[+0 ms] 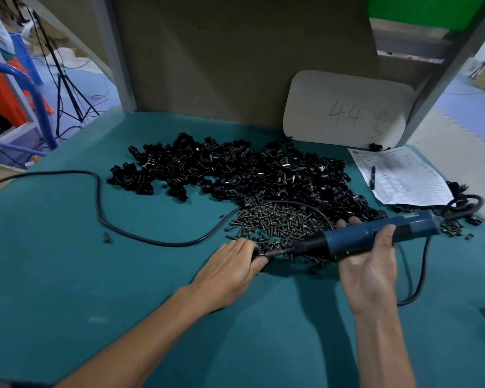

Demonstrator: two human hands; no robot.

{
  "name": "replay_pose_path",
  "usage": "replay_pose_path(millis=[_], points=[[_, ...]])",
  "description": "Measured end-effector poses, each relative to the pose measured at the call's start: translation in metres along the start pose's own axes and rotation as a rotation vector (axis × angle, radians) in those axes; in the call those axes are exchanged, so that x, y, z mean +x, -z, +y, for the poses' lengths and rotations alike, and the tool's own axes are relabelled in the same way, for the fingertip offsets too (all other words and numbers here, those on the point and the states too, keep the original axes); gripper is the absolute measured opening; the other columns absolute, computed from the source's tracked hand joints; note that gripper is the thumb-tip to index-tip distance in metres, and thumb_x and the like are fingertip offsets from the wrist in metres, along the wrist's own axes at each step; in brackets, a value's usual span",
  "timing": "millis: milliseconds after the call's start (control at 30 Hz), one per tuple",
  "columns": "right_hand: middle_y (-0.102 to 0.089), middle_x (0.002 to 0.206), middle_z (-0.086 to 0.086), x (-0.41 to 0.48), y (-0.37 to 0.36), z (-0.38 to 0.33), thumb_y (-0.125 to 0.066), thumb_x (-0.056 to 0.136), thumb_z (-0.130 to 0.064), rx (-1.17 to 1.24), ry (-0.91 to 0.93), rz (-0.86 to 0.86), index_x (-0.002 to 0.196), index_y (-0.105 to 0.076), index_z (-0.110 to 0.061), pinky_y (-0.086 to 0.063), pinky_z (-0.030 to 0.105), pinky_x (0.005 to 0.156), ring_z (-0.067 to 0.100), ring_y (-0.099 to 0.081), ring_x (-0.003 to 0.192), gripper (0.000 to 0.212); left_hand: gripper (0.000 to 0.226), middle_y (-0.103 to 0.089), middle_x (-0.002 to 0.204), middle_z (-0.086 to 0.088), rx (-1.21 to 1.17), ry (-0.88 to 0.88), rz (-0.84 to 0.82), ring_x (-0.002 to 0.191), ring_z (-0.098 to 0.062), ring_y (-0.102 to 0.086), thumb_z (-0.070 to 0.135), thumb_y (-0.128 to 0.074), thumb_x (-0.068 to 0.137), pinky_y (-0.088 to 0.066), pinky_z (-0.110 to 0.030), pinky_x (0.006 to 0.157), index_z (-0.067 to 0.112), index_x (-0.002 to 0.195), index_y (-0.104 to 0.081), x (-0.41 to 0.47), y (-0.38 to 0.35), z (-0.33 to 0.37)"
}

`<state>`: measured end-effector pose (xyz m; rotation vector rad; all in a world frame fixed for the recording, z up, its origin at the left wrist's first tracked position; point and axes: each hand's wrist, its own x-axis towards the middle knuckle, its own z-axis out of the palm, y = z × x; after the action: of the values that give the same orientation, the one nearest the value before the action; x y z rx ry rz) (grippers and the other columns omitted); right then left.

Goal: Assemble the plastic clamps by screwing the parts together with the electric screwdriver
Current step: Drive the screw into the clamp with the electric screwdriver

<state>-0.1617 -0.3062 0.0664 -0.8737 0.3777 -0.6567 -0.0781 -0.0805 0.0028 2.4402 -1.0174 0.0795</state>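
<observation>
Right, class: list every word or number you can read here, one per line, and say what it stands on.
"44": handwritten on the pale board leaning at the back.
Scribble beside it on that board: illegible.
Printed sheet under the pen: too blurred to read.
Label on the electric screwdriver: too small to read.

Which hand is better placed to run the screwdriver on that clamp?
Right. The right hand grips the electric screwdriver, its bit pointing at the clamp held by the left hand.
</observation>
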Motion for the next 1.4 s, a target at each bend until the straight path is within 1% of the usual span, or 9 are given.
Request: replay_pose_path(millis=[133,200,300,400,500,600,800,1167,1400], points=[[-0.076,0.098,-0.004,-0.002,-0.001,0.004,-0.071,0.08,-0.058,0.041,0.035,0.063,0.124,-0.05,-0.022,-0.051,0.056,0.102,0.017,-0.073,0.098,0.06,0.033,-0.031,0.085,0.021,0.026,0.001,0.0,0.085,0.006,-0.034,0.066,-0.011,0.099,-0.022,-0.027,0.068,0.037,0.094,-0.026,0.0,0.001,0.002],[-0.073,0.102,-0.003,-0.003,-0.005,0.005,-0.063,0.09,-0.054,0.054,0.04,0.121,0.123,-0.051,-0.024,-0.053,0.051,0.102,0.015,-0.073,0.095,0.045,0.032,-0.032,0.087,0.017,0.041,-0.004,0.004,0.079,-0.006,-0.03,0.065,-0.012,0.099,-0.022,-0.028,0.069,0.036,0.096,-0.026,-0.001,0.001,0.004],[-0.068,0.114,0.002,-0.003,-0.011,0.007,-0.059,0.098,-0.047,0.08,0.05,0.196,0.119,-0.049,-0.024,-0.059,0.04,0.092,0.016,-0.074,0.097,0.033,0.027,-0.03,0.091,0.015,0.076,-0.007,0.008,0.076,-0.008,-0.023,0.062,-0.016,0.101,-0.021,-0.027,0.07,0.036,0.098,-0.024,-0.001,0.002,0.006],[-0.065,0.108,0.003,-0.005,-0.017,0.008,-0.06,0.099,-0.045,0.05,0.089,0.256,0.113,-0.046,-0.021,-0.061,0.036,0.079,0.015,-0.075,0.086,0.031,0.032,-0.031,0.095,0.013,0.115,0.003,0.003,0.078,-0.01,-0.025,0.06,-0.018,0.101,-0.023,-0.026,0.072,0.031,0.104,-0.031,-0.001,0.0,0.007],[-0.059,0.1,0.003,-0.006,-0.023,0.007,-0.06,0.1,-0.045,0.015,0.118,0.282,0.108,-0.042,-0.019,-0.062,0.041,0.078,0.014,-0.07,0.077,0.033,0.033,-0.031,0.096,0.011,0.132,0.001,0.008,0.079,-0.011,-0.026,0.059,-0.021,0.1,-0.023,-0.025,0.072,0.029,0.105,-0.033,-0.002,0.0,0.008],[-0.057,0.098,0.002,-0.004,-0.027,0.009,-0.059,0.101,-0.045,-0.008,0.131,0.296,0.107,-0.041,-0.021,-0.061,0.037,0.074,0.012,-0.069,0.071,0.03,0.028,-0.031,0.096,0.011,0.12,0.002,0.013,0.079,-0.01,-0.026,0.056,-0.026,0.102,-0.022,-0.025,0.072,0.029,0.103,-0.031,-0.002,0.0,0.008],[-0.055,0.103,0.004,-0.001,-0.029,0.011,-0.057,0.104,-0.042,-0.027,0.145,0.308,0.107,-0.042,-0.021,-0.06,0.035,0.075,0.014,-0.066,0.077,0.026,0.027,-0.032,0.095,0.011,0.105,0.007,0.01,0.078,-0.01,-0.025,0.055,-0.029,0.103,-0.022,-0.026,0.071,0.029,0.101,-0.031,0.0,0.0,0.008],[-0.057,0.104,0.002,-0.004,-0.028,0.008,-0.055,0.103,-0.047,-0.024,0.106,0.276,0.108,-0.044,-0.023,-0.061,0.037,0.079,0.011,-0.071,0.078,0.027,0.032,-0.029,0.088,0.016,0.117,0.002,0.031,0.077,-0.009,-0.025,0.063,-0.014,0.099,-0.023,-0.026,0.067,0.033,0.097,-0.027,-0.002,-0.002,0.006],[-0.059,0.112,0.004,0.002,-0.031,0.006,-0.057,0.104,-0.04,0.037,0.054,0.185,0.133,-0.034,-0.024,-0.061,0.038,0.078,0.017,-0.069,0.088,0.04,0.037,-0.029,0.088,0.024,0.018,-0.011,0.04,0.09,0.009,-0.032,0.069,-0.005,0.098,-0.028,-0.017,0.065,0.037,0.094,-0.024,-0.003,-0.003,0.0]])
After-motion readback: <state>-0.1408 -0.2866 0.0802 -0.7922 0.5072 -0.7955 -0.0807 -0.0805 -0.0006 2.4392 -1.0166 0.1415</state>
